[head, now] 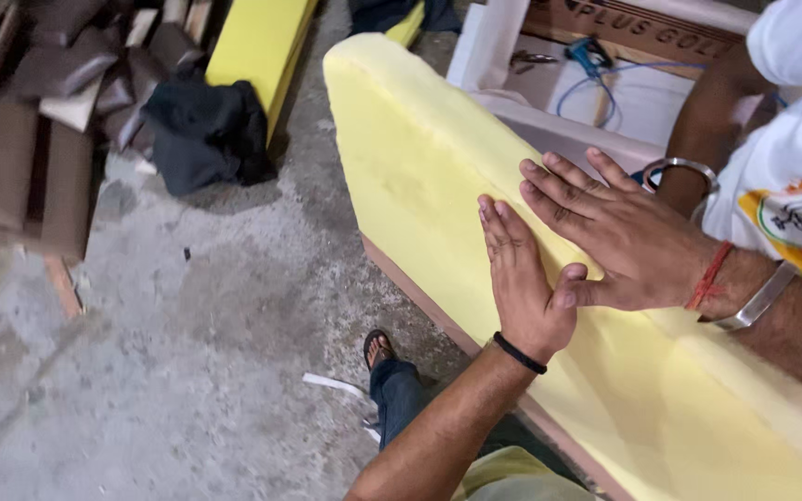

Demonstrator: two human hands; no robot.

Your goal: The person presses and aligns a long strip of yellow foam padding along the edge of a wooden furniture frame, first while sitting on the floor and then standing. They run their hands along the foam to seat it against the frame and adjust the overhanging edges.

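Observation:
A long yellow foam pad (420, 158) lies on a furniture frame whose wooden edge (420, 289) shows beneath it. My left hand (517, 278), a black band at the wrist, lies flat on the foam with the fingers together and pointing away from me. My right hand (624, 246), with a red thread and a metal band at the wrist, presses flat beside it, fingers spread. The two thumbs touch. Neither hand holds anything.
A co-worker in a white shirt stands at the upper right, one arm (703, 121) with a metal bangle behind my right hand. Brown padded pieces (11, 158), a black cloth (206, 134) and a second foam slab (257, 42) lie on the concrete floor. My sandalled foot (378, 348) is beside the frame.

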